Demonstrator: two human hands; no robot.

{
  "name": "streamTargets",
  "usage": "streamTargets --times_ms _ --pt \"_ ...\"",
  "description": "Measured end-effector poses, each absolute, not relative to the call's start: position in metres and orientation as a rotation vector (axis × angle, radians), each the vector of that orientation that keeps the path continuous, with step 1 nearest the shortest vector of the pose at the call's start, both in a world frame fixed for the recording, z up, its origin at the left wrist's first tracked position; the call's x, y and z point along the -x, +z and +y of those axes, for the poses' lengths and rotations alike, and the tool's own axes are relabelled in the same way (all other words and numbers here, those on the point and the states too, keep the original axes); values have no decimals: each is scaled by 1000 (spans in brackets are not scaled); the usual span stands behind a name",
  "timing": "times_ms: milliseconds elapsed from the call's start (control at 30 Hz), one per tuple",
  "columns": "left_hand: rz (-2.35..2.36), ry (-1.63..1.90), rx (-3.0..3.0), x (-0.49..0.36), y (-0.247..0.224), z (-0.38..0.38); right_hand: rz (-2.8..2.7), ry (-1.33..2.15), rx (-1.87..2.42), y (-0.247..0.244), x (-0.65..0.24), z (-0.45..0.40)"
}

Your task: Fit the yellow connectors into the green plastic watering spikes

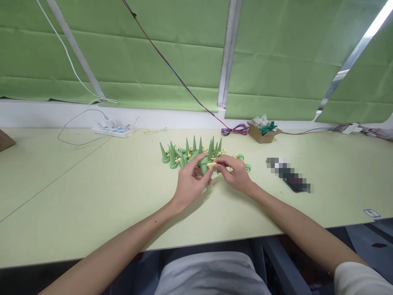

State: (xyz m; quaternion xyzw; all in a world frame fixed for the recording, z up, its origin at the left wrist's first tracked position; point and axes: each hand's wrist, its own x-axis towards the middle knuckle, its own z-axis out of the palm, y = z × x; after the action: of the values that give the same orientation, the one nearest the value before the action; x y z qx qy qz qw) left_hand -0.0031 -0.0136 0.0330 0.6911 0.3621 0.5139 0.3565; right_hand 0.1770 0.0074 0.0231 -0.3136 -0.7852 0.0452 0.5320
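In the middle of the table, my left hand [192, 182] is closed around a green plastic cone [204, 169], whose narrow end points down. My right hand [233, 172] pinches a small yellow plastic piece [211, 164] against the side of that cone. Whether the two parts are joined cannot be told. Just beyond my hands is a cluster of green cones [172, 157], several upright and some lying down, with more small yellow pieces among them. My hands hide part of this cluster.
A power strip [115, 130] with white cables lies at the back left. Near the wall are a coiled red and blue wire [235, 130] and a small cardboard box [264, 134] with plastic wrap. A blurred dark object [290, 176] lies right of my hands.
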Motion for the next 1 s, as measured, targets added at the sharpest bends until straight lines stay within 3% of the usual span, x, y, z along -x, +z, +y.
streamTargets --times_ms 333,1000 --pt "929 1324 -1671 1 32 -13 -1852 134 583 24 -176 8" --pt "934 1357 -1832 1 33 -16 -1909 137 777 26 -175 6"
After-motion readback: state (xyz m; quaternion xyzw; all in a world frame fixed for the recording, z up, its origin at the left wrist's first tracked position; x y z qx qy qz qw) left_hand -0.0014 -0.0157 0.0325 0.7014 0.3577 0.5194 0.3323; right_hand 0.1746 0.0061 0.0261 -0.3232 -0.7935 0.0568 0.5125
